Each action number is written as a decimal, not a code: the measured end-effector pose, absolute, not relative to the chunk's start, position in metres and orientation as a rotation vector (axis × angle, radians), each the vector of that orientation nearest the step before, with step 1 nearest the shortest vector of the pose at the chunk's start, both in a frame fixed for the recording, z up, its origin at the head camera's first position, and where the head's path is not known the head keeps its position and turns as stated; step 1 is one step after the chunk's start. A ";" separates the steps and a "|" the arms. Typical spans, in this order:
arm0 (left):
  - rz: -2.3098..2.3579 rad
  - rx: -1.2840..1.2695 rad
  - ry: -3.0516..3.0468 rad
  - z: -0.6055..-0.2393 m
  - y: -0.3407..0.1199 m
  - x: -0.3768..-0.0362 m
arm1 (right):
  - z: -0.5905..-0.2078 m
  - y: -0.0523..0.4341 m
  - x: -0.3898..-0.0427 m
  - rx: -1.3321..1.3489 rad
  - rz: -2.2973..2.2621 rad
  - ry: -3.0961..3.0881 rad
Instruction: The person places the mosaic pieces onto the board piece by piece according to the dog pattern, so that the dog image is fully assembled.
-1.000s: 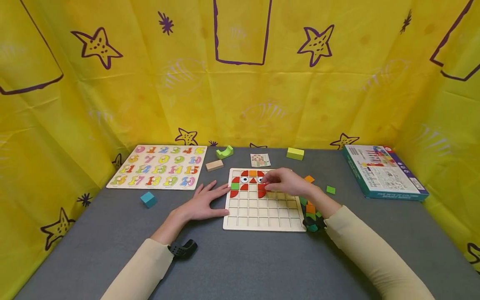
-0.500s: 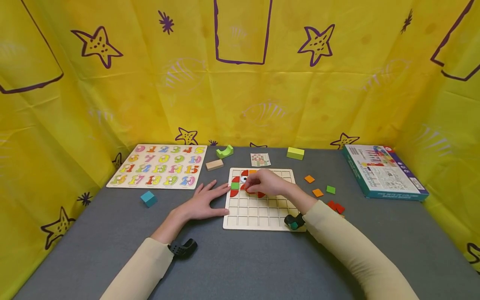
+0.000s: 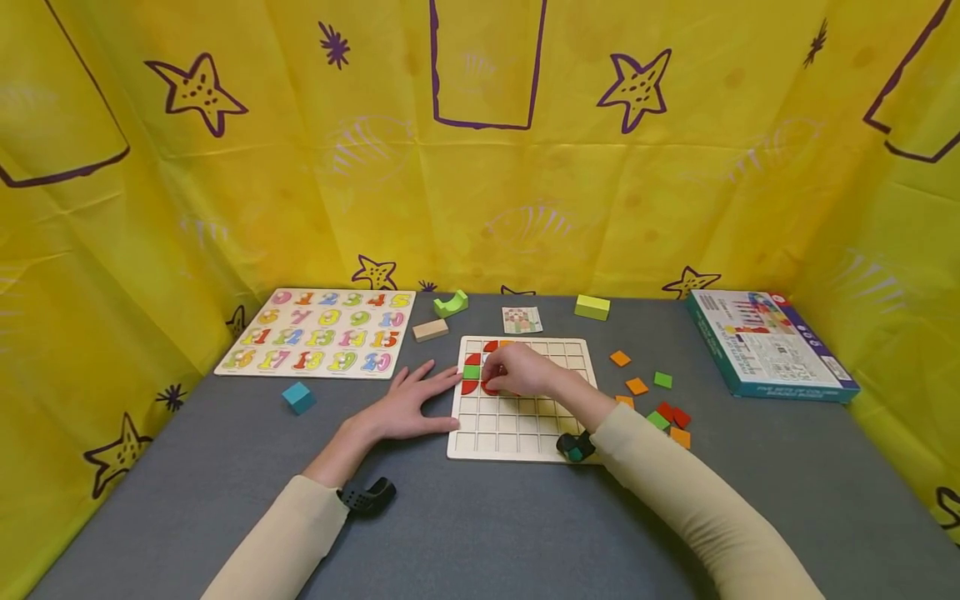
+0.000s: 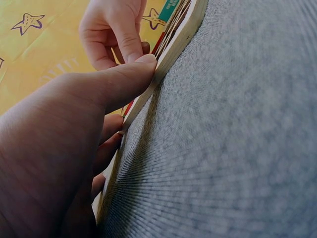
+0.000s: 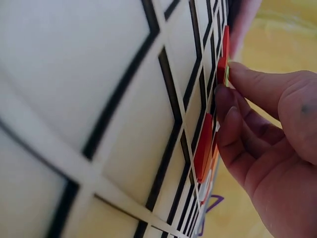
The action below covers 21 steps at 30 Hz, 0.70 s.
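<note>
A pale wooden grid board lies in front of me with red, orange and green tiles in its upper left cells. My left hand rests at the board's left edge, fingers spread and thumb touching the rim. Over the left columns, my right hand holds a small red tile at its fingertips, low on the grid; the fingers hide most of it. Left of those fingers sit a green square tile and a red quarter-round tile. In the right wrist view another red tile sits in its cell.
Loose orange tiles and red and green ones lie right of the board, partly behind the sleeve. A picture card, wooden blocks and a yellow-green block stand behind. A number puzzle is left, a box right.
My right hand has moved left across the board from the right eye tile, carrying a red tile toward the left columns, and has lowered there. The left hand has stayed in place.
</note>
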<state>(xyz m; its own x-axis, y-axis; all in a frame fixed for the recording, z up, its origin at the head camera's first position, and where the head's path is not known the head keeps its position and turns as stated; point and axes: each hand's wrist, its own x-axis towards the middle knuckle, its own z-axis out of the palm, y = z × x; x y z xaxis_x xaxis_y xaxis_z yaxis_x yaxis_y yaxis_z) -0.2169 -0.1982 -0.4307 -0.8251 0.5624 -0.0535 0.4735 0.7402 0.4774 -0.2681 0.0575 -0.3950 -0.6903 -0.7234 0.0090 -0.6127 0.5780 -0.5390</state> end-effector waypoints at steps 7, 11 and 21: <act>0.675 0.828 2.749 -0.433 -0.199 -0.218 | -0.396 0.054 -0.266 -1.058 -0.720 2.618; 0.678 0.830 2.747 -0.434 -0.199 -0.218 | -0.396 0.053 -0.266 -1.032 -0.689 2.639; 0.677 0.830 2.745 -0.432 -0.199 -0.218 | -0.389 0.069 -0.264 -1.038 -0.767 2.597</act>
